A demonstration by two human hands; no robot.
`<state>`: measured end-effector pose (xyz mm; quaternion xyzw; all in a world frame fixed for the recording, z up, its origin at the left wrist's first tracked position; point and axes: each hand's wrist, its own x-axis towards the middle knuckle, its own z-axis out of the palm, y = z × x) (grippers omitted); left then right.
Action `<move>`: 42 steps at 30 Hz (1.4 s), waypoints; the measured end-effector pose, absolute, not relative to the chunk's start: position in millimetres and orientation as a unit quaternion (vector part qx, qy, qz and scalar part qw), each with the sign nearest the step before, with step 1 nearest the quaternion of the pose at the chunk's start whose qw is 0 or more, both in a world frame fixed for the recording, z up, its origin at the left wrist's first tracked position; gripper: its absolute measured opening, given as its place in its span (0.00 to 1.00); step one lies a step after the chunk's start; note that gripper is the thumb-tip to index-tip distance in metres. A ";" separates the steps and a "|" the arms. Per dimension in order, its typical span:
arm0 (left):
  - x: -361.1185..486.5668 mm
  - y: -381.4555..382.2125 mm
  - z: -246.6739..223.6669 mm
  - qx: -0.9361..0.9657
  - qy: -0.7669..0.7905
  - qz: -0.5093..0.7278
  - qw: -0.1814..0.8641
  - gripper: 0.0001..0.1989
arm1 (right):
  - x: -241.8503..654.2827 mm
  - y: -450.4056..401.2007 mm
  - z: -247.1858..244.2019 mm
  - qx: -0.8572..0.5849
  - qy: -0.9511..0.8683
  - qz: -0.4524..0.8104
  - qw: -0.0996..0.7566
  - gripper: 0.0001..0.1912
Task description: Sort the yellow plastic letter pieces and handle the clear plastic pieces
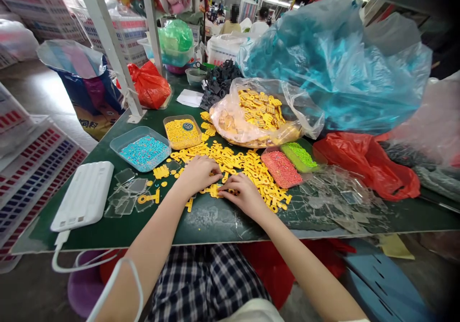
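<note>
My left hand is over the front of a spread pile of small yellow plastic parts. Its fingers are curled together, and whatever they may hold is hidden. Close by on the right, my right hand has thumb and fingertips pinched at the edge of a yellow plastic piece, low over the table. Other yellow parts lie around both hands, some with a ring at one end. A single ring-ended yellow part rests apart, left of my left forearm.
Trays of blue beads, yellow beads, pink beads and green beads surround the pile. Behind sits an open bag of yellow parts. Clear plastic pieces lie right; a white power bank with a cable lies left.
</note>
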<state>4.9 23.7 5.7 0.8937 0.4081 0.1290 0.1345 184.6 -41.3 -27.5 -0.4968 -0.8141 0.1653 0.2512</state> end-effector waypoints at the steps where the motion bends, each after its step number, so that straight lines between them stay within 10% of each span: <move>1: 5.1 23.4 6.1 0.893 0.410 0.129 0.136 0.09 | 185.0 -41.1 -28.2 -0.499 -0.812 0.166 0.252 0.06; 31: 1.4 25.0 7.6 0.899 0.394 0.148 0.122 0.10 | 200.1 -49.1 -1.9 -0.523 -0.763 0.157 0.347 0.19; 39: 17.3 14.2 7.0 0.941 0.275 0.161 0.110 0.10 | 336.4 -45.7 45.2 -0.674 -0.619 0.009 0.405 0.23; 42: 20.7 15.5 3.2 0.943 0.232 0.204 0.126 0.12 | 392.6 -38.1 68.5 -0.740 -0.601 0.034 0.299 0.24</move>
